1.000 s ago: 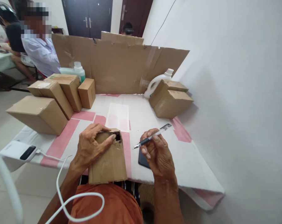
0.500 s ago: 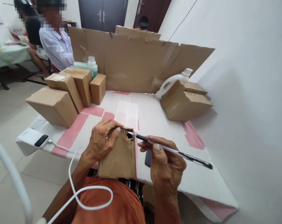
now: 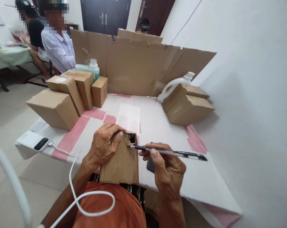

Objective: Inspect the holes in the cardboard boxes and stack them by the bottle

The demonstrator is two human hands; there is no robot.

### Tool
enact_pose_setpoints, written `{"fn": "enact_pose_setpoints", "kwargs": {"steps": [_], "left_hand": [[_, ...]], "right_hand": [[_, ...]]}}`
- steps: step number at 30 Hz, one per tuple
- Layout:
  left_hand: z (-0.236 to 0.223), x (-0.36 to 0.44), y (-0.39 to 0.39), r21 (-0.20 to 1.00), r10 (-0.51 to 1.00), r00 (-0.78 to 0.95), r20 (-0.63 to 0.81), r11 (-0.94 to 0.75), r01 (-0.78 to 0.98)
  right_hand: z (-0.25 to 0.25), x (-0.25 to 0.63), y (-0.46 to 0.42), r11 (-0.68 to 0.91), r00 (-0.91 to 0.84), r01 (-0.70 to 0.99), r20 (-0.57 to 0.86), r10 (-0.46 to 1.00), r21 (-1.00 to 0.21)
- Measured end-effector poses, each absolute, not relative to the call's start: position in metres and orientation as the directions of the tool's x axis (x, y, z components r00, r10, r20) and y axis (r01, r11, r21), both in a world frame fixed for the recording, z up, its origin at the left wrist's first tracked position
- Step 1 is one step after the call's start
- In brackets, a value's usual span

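Note:
Close to my body, a brown cardboard box [image 3: 120, 166] rests at the table's near edge. Its top right corner has a dark, ragged hole with torn layers around it. My left hand [image 3: 106, 142] grips the box by its upper left side, thumb on the face and fingers over the far edge. In my right hand [image 3: 167, 164] is a clear pen with a black grip and cap [image 3: 188, 155], pinched between thumb and fingers. The pen's tip points left and is at the cardboard just below the hole. A dark phone [image 3: 150, 165] lies partly hidden behind my right hand.
Several cardboard boxes [image 3: 55, 106] and a bottle of green liquid [image 3: 94, 68] stand at the left. More boxes [image 3: 188, 106] and a white jug [image 3: 173, 84] are at the right by the wall. A cardboard screen [image 3: 133, 66] closes the back. A power bank [image 3: 30, 141] trails a white cable.
My right hand has shifted the pen's tip down from the hole to the cardboard below it, and the pen lies flatter. My left hand stays on the box.

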State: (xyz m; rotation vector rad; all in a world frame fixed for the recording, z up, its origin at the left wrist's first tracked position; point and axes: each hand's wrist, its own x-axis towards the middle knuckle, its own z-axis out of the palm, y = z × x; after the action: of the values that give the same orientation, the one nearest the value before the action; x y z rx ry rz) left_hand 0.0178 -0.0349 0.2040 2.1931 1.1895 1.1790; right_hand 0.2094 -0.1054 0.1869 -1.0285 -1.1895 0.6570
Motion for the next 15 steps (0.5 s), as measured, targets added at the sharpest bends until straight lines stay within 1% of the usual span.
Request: {"fn": "enact_pose_setpoints", "kwargs": {"steps": [3,7,8,9,10,11,12,14,15], "left_hand": [[0.204,0.017,-0.036,0.649,0.819,0.289,0.495,-0.570,0.504],[0.203,0.017,-0.036,0.651,0.817,0.286,0.501,-0.573,0.498],[0.202,0.017,-0.036,0.653,0.816,0.283,0.503,-0.574,0.494],[0.202,0.017,-0.036,0.657,0.817,0.279,0.505,-0.574,0.489],[0.201,0.017,-0.035,0.663,0.819,0.274,0.505,-0.571,0.484],[0.201,0.016,-0.033,0.673,0.825,0.265,0.500,-0.563,0.480],[0.201,0.016,-0.031,0.687,0.833,0.254,0.492,-0.551,0.474],[0.201,0.014,-0.023,0.733,0.857,0.228,0.462,-0.514,0.446],[0.202,0.012,-0.017,0.767,0.874,0.216,0.435,-0.485,0.419]], "right_hand": [[0.188,0.222,-0.104,0.406,0.338,0.108,0.418,0.843,-0.907],[0.184,0.252,-0.076,0.378,0.460,0.017,0.343,0.819,-0.926],[0.177,0.261,-0.065,0.322,0.469,0.035,0.300,0.830,-0.946],[0.168,0.268,-0.053,0.213,0.447,0.117,0.243,0.861,-0.970],[0.156,0.274,-0.042,0.057,0.408,0.258,0.162,0.899,-0.965],[0.143,0.278,-0.031,-0.125,0.365,0.445,0.052,0.930,-0.887],[0.128,0.280,-0.023,-0.263,0.317,0.624,-0.069,0.946,-0.736],[0.102,0.277,-0.013,-0.362,0.304,0.765,-0.197,0.932,-0.532],[0.092,0.274,-0.011,-0.380,0.307,0.790,-0.226,0.925,-0.481]]}}
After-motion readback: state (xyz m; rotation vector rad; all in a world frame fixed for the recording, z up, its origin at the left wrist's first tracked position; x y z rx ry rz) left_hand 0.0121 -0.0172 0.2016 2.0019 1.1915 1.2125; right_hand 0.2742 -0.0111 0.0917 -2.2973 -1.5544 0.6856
